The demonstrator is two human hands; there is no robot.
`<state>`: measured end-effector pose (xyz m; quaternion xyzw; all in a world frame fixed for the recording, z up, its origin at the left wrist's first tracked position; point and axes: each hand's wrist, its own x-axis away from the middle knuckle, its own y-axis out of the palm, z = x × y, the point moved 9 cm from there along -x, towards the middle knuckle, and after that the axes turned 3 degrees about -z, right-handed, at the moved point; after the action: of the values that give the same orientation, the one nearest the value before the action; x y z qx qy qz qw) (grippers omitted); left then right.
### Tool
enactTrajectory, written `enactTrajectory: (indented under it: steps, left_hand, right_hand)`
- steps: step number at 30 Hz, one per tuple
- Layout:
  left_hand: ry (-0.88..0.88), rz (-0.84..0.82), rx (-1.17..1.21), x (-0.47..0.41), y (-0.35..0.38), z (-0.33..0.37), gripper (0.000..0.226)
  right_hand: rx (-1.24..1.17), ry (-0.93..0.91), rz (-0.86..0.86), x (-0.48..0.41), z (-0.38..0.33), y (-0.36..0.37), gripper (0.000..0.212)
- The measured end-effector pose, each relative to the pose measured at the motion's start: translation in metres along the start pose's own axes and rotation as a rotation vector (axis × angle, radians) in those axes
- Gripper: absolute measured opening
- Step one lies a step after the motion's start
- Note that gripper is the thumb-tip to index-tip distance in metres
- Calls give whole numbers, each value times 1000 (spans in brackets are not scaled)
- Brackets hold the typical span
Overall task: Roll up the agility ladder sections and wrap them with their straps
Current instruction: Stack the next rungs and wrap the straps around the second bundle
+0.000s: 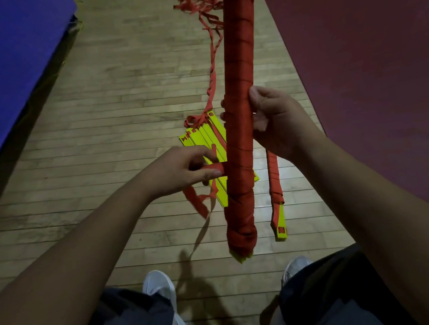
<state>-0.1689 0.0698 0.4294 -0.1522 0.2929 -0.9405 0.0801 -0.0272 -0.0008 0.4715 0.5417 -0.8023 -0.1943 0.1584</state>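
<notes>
1. Dark shorts [134, 322] and white shoes [158, 284] fill the bottom edge.
2. Right hand [274, 120] grips the strap-wrapped ladder bundle [237, 64], held upright above the wooden floor [115, 114].
3. Left hand [180, 171] pinches the loose red strap [211, 166] just beside the bundle.
4. Unwrapped yellow rungs [205, 134] lie on the floor behind it.

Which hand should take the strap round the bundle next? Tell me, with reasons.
Left. The left hand pinches the loose strap right beside the bundle, free to carry it round. The right hand grips the bundle higher up, holding it upright, so it is probably best left steadying.
</notes>
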Motion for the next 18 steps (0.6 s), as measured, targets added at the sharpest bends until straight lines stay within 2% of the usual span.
enactTrajectory:
  steps: [2,5,7,9,11,15,18]
  left_hand:
    - [-32,35,47,1,-9,-4,16]
    - [-11,124,255,2,-16,3,16]
    - [-5,194,284,2,-15,7,30]
    - [-28,262,195,3,-12,7,58]
    - [-46,335,87,6,-12,8,69]
    - [-8,397,59,6,-17,7,50]
    - [-4,347,239,2,-17,-4,48]
  right_hand:
    - [65,-14,54,-1,-2,-9,29]
    - [145,-15,111,0,-2,-14,24]
    - [235,-23,170,0,-1,-15,26]
    - [339,-38,252,1,-1,-15,35]
    - [438,-51,318,4,-3,-14,46]
    - [506,-64,352,4,-1,-15,50]
    - [478,-51,324,1,4,-20,32]
